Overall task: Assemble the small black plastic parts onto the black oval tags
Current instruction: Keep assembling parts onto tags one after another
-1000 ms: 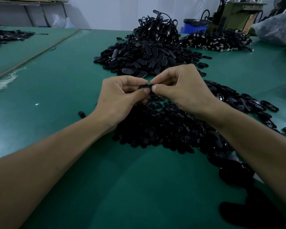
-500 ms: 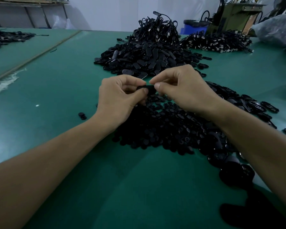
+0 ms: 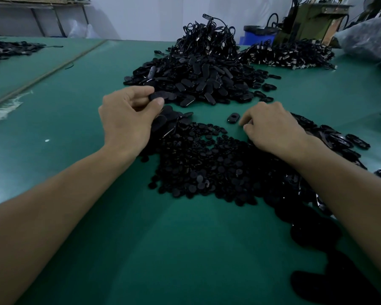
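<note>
My left hand [image 3: 128, 119] pinches an oval tag [image 3: 157, 96] between thumb and fingers, a narrow grip, just above the near edge of the far heap [image 3: 198, 80]. My right hand [image 3: 273, 128] sits knuckles-up, its fingers curled down at the far edge of the small parts [image 3: 202, 170]. I cannot tell whether that grip holds anything. A lone tag [image 3: 233, 118] lies on the green surface [image 3: 75, 119] just left of those fingertips. More loose tags [image 3: 339, 139] spread out to the right.

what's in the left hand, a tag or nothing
A tag: the left hand pinches one black oval tag between thumb and curled fingers.
</note>
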`<move>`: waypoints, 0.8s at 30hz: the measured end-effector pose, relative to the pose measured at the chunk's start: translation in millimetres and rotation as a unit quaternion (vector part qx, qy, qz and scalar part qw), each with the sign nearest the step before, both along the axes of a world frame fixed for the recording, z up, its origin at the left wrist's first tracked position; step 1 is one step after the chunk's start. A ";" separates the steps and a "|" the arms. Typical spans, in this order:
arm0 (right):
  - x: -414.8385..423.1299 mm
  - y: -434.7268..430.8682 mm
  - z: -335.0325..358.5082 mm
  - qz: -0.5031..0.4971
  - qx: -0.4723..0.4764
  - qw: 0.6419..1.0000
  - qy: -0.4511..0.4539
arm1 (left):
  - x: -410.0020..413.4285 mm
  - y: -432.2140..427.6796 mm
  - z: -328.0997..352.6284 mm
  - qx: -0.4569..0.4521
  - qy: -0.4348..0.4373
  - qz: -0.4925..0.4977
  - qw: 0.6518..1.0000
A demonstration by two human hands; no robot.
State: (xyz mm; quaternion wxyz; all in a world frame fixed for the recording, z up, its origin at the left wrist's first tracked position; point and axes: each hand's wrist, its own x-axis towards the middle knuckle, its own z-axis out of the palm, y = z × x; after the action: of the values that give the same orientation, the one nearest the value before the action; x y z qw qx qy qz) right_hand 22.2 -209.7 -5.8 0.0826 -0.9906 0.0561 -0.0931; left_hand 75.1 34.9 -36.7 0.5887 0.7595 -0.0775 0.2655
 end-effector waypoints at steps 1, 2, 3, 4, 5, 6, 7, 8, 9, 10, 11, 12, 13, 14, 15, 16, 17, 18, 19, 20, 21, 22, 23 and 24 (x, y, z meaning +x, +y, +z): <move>0.0 0.1 0.1 0.002 0.004 1.000 -0.001 | 0.2 1.1 -0.7 0.008 0.006 0.007 1.000; 0.4 0.0 0.1 0.002 0.003 1.000 -0.001 | 0.4 2.0 -1.4 0.014 0.016 0.009 1.000; 1.0 -0.5 0.0 0.001 0.002 1.000 -0.003 | 0.5 2.5 -2.1 0.021 0.026 0.010 0.999; 1.4 -0.7 0.0 -0.002 0.000 1.000 -0.006 | 0.4 2.5 -2.5 0.031 0.033 0.011 0.999; 1.4 -0.7 0.3 -0.003 -0.001 1.000 -0.009 | 0.3 2.5 -2.7 0.043 0.038 0.012 0.998; 0.8 -0.4 0.5 -0.003 -0.001 1.000 -0.014 | 0.0 2.4 -2.8 0.055 0.044 0.011 0.997; -0.3 0.2 0.8 -0.002 0.001 1.000 -0.020 | -0.6 2.6 -2.7 0.066 0.053 0.010 0.996; -1.6 0.8 1.1 -0.002 0.003 1.000 -0.028 | -1.2 3.0 -2.7 0.074 0.064 0.010 0.995; -2.8 1.3 1.4 -0.003 0.003 0.999 -0.035 | -1.8 3.5 -2.8 0.083 0.077 0.011 0.994; -3.5 1.4 1.4 -0.004 0.002 0.999 -0.043 | -2.4 3.9 -3.1 0.092 0.089 0.012 0.992; -3.6 1.2 1.2 -0.003 0.001 0.999 -0.051 | -2.9 4.0 -3.4 0.099 0.098 0.011 0.990; -3.4 0.9 0.7 0.000 0.002 0.998 -0.058 | -3.2 3.9 -3.4 0.104 0.103 0.011 0.989; -2.9 0.6 0.1 0.005 0.010 0.998 -0.064 | -3.6 3.9 -3.0 0.107 0.104 0.011 0.989; -2.2 0.2 -0.5 0.011 0.020 0.997 -0.070 | -4.0 3.6 -2.3 0.107 0.101 0.012 0.989; -1.4 0.1 -1.5 0.018 0.029 0.996 -0.080 | -4.5 3.5 -1.4 0.104 0.095 0.014 0.990; -0.2 -0.2 -2.6 0.026 0.037 0.994 -0.097 | -5.4 3.2 -0.4 0.101 0.086 0.016 0.991; 0.9 0.0 -2.8 0.035 0.045 0.991 -0.119 | -6.4 2.5 0.9 0.099 0.073 0.020 0.992; 1.8 1.3 -2.2 0.046 0.058 0.987 -0.142 | -8.1 1.6 2.4 0.101 0.055 0.024 0.993; 2.5 3.3 -0.5 0.060 0.082 0.982 -0.161 | -10.7 -0.2 4.3 0.108 0.033 0.024 0.993; 2.9 5.8 1.7 0.077 0.121 0.975 -0.169 | -14.3 -3.1 6.5 0.117 0.008 0.017 0.993; 2.8 8.1 4.3 0.095 0.175 0.966 -0.165 | -18.8 -7.0 9.1 0.121 -0.016 0.000 0.993; 2.5 11.1 6.8 0.112 0.234 0.953 -0.154 | -23.7 -11.7 11.5 0.118 -0.035 -0.025 0.992; 1.9 14.2 9.2 0.125 0.295 0.937 -0.140 | -28.6 -16.4 13.4 0.109 -0.048 -0.052 0.991; 1.3 17.4 11.1 0.135 0.356 0.916 -0.124 | -33.1 -20.8 14.3 0.098 -0.051 -0.078 0.991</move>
State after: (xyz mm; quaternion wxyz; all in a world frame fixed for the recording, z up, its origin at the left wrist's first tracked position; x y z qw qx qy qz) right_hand 23.4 -192.3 5.3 0.4478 -0.8743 -0.0595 -0.1775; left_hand 42.1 14.2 -22.4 0.5260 0.7906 -0.1919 0.2479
